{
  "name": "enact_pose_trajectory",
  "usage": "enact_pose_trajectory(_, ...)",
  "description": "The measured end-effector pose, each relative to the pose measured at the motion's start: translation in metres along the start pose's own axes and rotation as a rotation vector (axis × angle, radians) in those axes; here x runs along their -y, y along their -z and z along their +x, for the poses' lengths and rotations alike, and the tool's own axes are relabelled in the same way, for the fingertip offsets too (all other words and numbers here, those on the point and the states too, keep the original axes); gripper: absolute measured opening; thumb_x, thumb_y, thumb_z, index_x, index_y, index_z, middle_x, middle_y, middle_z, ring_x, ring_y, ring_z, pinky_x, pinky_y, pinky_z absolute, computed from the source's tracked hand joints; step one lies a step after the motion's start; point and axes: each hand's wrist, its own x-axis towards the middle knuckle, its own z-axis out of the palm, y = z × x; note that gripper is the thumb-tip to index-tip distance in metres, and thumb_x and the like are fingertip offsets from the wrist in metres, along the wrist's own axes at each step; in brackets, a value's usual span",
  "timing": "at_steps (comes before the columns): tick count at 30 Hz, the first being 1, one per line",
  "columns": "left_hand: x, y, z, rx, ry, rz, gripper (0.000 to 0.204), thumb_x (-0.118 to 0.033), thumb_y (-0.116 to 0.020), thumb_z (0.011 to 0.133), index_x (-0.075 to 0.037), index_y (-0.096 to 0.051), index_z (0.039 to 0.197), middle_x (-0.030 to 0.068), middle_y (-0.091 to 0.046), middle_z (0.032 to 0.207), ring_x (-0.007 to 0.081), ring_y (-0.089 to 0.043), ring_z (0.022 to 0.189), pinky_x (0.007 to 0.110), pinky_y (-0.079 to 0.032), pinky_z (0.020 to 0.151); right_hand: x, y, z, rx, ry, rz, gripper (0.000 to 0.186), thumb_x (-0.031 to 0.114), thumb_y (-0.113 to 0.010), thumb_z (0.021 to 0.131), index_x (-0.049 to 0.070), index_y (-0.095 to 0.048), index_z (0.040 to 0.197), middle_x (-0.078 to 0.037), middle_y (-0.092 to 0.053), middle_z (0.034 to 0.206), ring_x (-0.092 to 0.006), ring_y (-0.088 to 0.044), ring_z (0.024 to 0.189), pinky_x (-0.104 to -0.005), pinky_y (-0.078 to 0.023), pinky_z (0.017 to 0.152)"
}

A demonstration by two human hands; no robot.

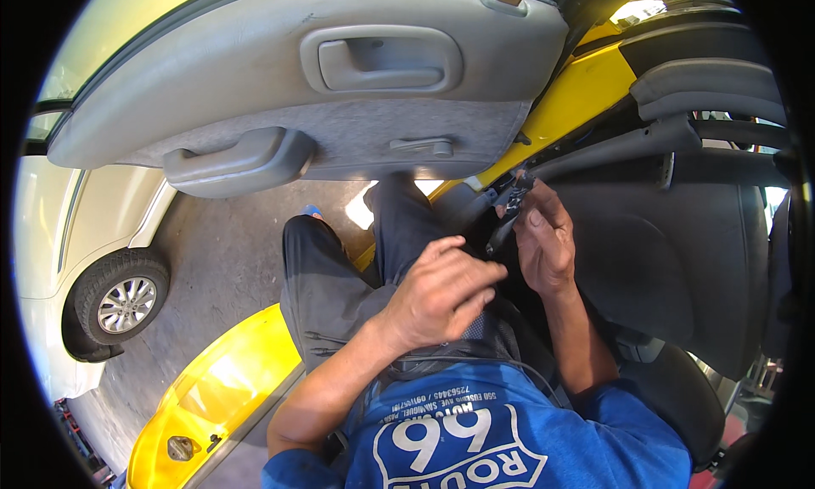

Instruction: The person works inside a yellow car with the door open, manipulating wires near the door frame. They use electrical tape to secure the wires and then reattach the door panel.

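Observation:
My right hand (552,247) is raised with its fingertips closed on a small black part (507,213), which has a shiny, crumpled-looking upper end and a narrow dark lower end. Its exact kind is not clear. To the left of it and a little nearer my body, my left hand (446,289) hovers above my lap. The left fingers are loosely bent and spread, with nothing visible in them. A gap separates that hand from the black part.
Ahead stands an opened grey door panel (356,120) with a pull handle (242,162) and window crank (422,146). A yellow body frame (246,362) curves at lower left. Dark interior trim (628,251) lies right. A pale car's wheel (127,295) shows beyond the concrete floor (225,243).

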Motion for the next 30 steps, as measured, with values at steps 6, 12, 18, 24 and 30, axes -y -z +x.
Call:
enact_pose_trajectory(6,0.005,0.012,0.024,-0.207,0.368,-0.125,0.030,-0.009,-0.075,0.093,0.003,-0.072,0.119,0.0143,-0.076,0.107,0.0231,-0.074,0.098,0.035,-0.058,0.090,0.006,-0.009,0.001,-0.066,-0.090,-0.165,0.052,0.006,-0.072,0.093,0.001,-0.061,0.143,-0.004,-0.065,0.109,-0.0124,-0.060,0.099,-0.0299,-0.049,0.093)
enact_pose_trajectory(12,0.027,0.010,0.055,-0.115,0.646,-0.529,0.046,-0.013,-0.079,0.093,0.003,-0.063,0.133,0.0095,-0.076,0.101,0.0149,-0.070,0.096,0.032,-0.055,0.091,0.020,-0.014,-0.011,0.073,-0.229,-0.374,0.054,0.006,-0.077,0.090,0.004,-0.065,0.143,0.001,-0.061,0.098,-0.0074,-0.054,0.089,-0.0243,-0.047,0.083)
enact_pose_trajectory(18,0.025,-0.010,0.050,-0.201,0.761,-0.565,0.053,-0.008,-0.081,0.088,0.002,-0.060,0.136,0.0078,-0.077,0.090,0.0135,-0.071,0.088,0.030,-0.054,0.086,0.025,-0.008,-0.017,0.129,-0.236,-0.571,0.057,0.006,-0.078,0.087,0.005,-0.065,0.143,-0.002,-0.066,0.096,-0.0108,-0.058,0.085,-0.0279,-0.050,0.081)
enact_pose_trajectory(24,0.015,-0.026,0.038,-0.327,0.523,-0.281,0.054,-0.003,-0.082,0.087,0.000,-0.060,0.136,0.0057,-0.076,0.088,0.0124,-0.071,0.090,0.031,-0.051,0.096,0.032,-0.005,-0.026,0.071,-0.285,-0.674,0.057,0.007,-0.079,0.085,0.002,-0.066,0.140,-0.005,-0.068,0.090,-0.0131,-0.063,0.082,-0.0287,-0.052,0.084)
enact_pose_trajectory(30,0.011,-0.028,0.042,-0.566,0.309,-0.491,0.056,0.005,-0.081,0.087,0.000,-0.059,0.139,0.0034,-0.075,0.089,0.0135,-0.070,0.098,0.033,-0.048,0.105,0.030,0.020,-0.026,-0.059,-0.351,-0.602,0.061,0.017,-0.085,0.080,-0.001,-0.065,0.135,-0.009,-0.070,0.105,-0.0185,-0.066,0.101,-0.0346,-0.051,0.096)
